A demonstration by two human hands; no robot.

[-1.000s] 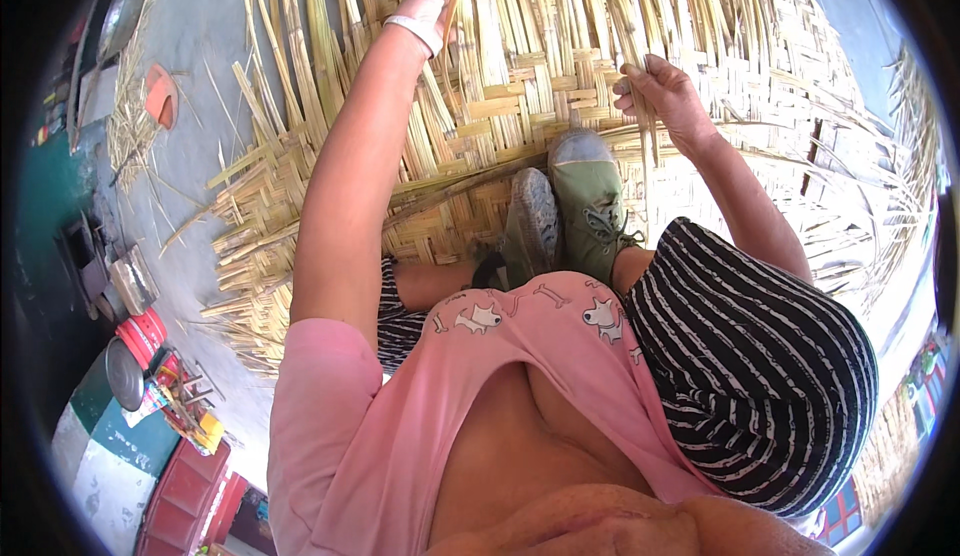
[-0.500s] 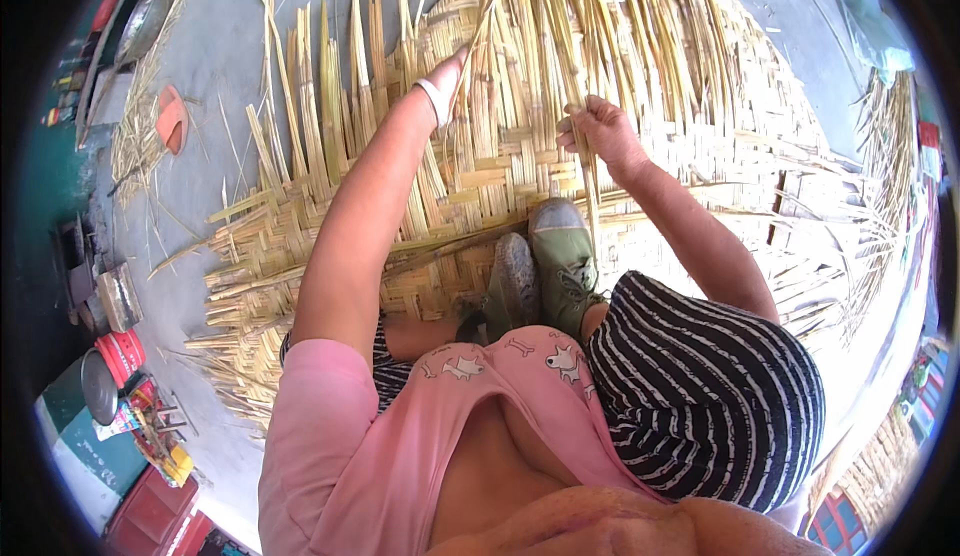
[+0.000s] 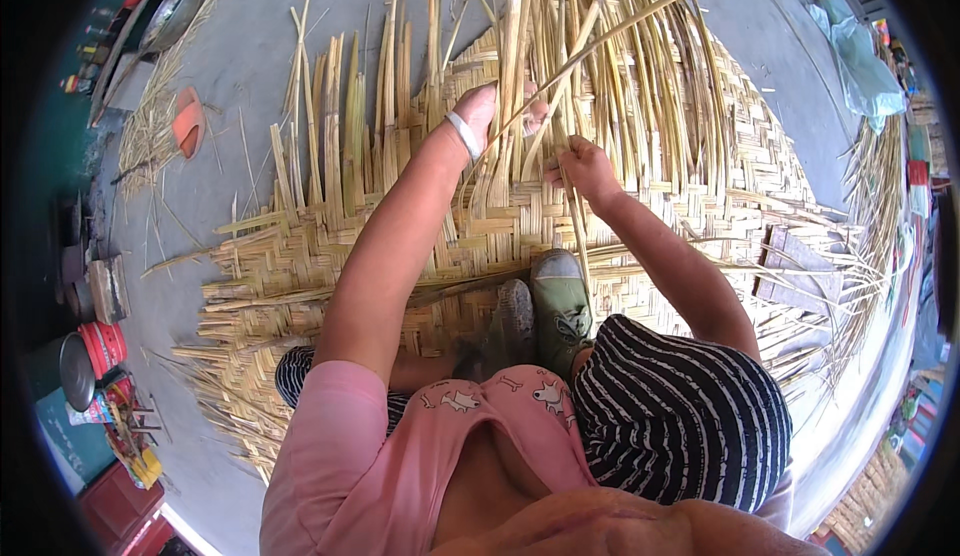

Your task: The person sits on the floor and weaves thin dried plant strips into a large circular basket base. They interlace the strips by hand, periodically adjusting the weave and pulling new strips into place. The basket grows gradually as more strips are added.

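Note:
A large mat (image 3: 480,241) of flat straw-coloured strips lies under my hands, woven in its near part, with long loose strip ends standing up along the far side. My left hand (image 3: 474,116), a white band at its wrist, is closed round several upright strips (image 3: 513,41); its fingertips show on their right side. One long strip (image 3: 650,14) slants from that hand up to the right, across the others. Close by on the right, my right hand (image 3: 592,170) pinches a narrow strip (image 3: 578,221) that runs down toward my green shoe (image 3: 560,301). The shoe presses on the mat.
An orange slipper (image 3: 187,123) lies on the grey floor (image 3: 228,86) at the left. Loose strips (image 3: 862,181) are heaped at the right, below a pale teal plastic bag (image 3: 868,74). A flat board (image 3: 798,268) sits at the mat's right edge. A red bucket (image 3: 103,348) stands far left.
My left hand has come nearer to my right, and one long strip now slants to the right over the others. The right hand keeps its pinch. The whole view has shifted slightly.

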